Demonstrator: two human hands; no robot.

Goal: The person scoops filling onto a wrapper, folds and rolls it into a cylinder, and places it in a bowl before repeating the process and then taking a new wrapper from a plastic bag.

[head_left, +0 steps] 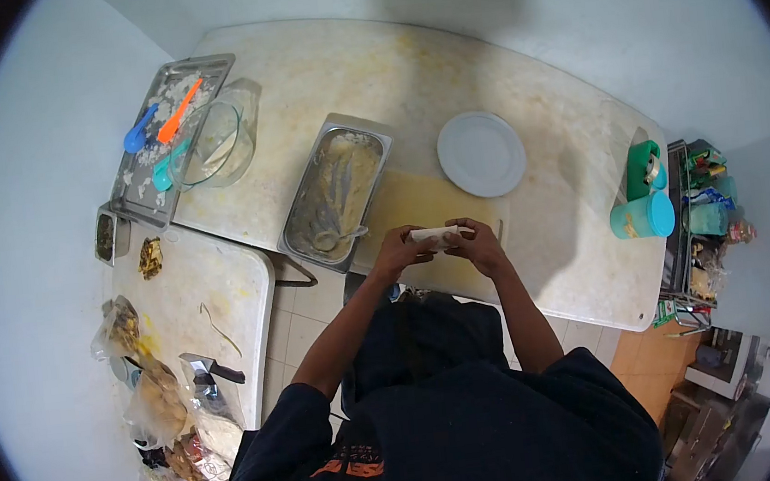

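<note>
Pale roll (433, 235) pinched by both grips, left hand (397, 251) and right hand (476, 243), over near bench (582, 268) edge (filling tray (334, 192) just beside, within reach).

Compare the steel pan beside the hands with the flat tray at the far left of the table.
The steel pan is deep and holds a smeared pale filling with a spoon in it; the flat tray is shallow and carries white crumbs plus blue and orange utensils. The steel pan lies close to the left hand; the flat tray sits far off at the table's corner, partly under a glass bowl. Both are rectangular metal.
</note>
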